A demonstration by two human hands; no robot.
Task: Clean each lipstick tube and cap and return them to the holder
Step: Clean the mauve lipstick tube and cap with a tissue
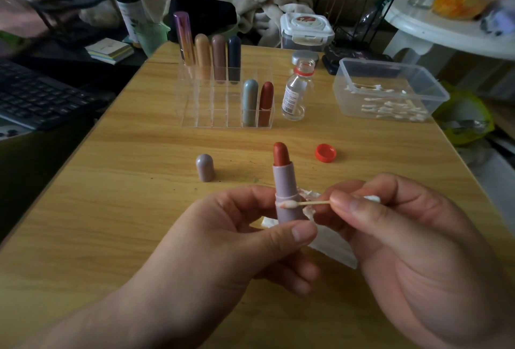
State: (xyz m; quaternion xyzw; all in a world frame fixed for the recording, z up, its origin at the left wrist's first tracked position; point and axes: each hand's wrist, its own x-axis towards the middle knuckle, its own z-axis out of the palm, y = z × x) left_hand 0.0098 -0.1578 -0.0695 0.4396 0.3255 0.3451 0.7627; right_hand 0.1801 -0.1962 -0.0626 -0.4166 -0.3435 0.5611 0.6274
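Lower centre, the left hand [237,240] pinches the tube [285,181] in its fingers; the right hand [404,237] pinches the swab [292,204] against its seam. A slip upward could smear the bare lipstick [281,155].

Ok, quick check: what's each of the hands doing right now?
Left hand: holds the uncapped mauve lipstick tube upright.
Right hand: pinches a wooden-stick cotton swab, its tip on the tube's seam.
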